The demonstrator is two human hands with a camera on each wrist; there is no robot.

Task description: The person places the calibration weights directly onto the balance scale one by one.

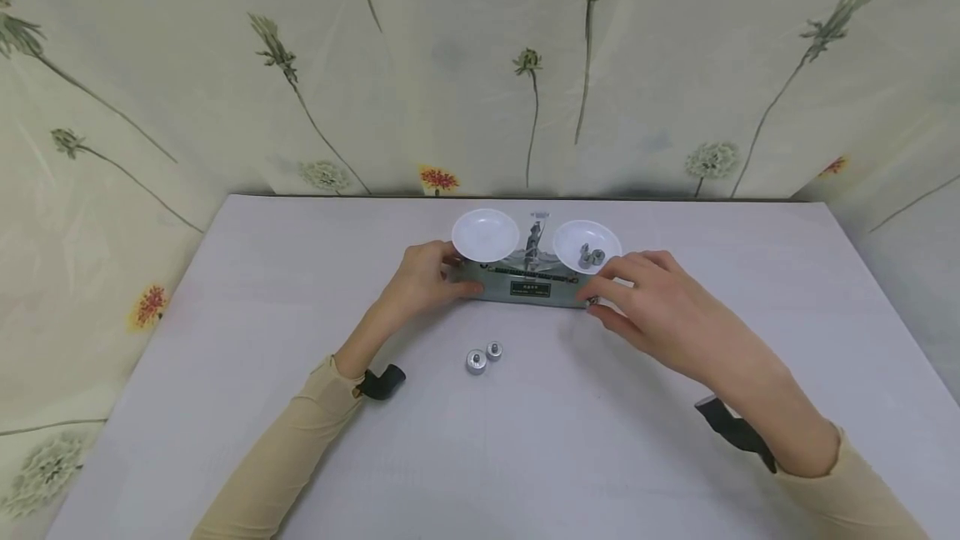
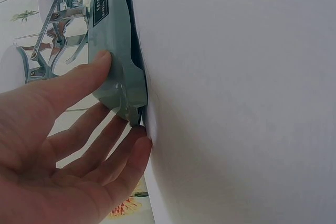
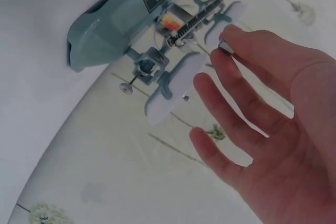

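A green balance scale point(image 1: 491, 287) with two white pans stands toward the back of the table. My left hand point(image 1: 418, 277) grips the left end of its base, thumb on the front face and fingers around the end, as the left wrist view shows. Between thumb and index finger, my right hand point(image 1: 660, 311) pinches a small metal weight point(image 3: 226, 46), in front of the right pan point(image 1: 568, 236). A few metal weights point(image 1: 597, 257) sit in that pan. The left pan point(image 1: 485, 235) holds nothing.
Two metal weights, a larger one point(image 1: 476, 362) and a smaller one point(image 1: 494, 350), stand on the white table point(image 1: 480, 457) in front of the scale. Behind the table's far edge hangs a flower-patterned cloth point(image 1: 465, 90).
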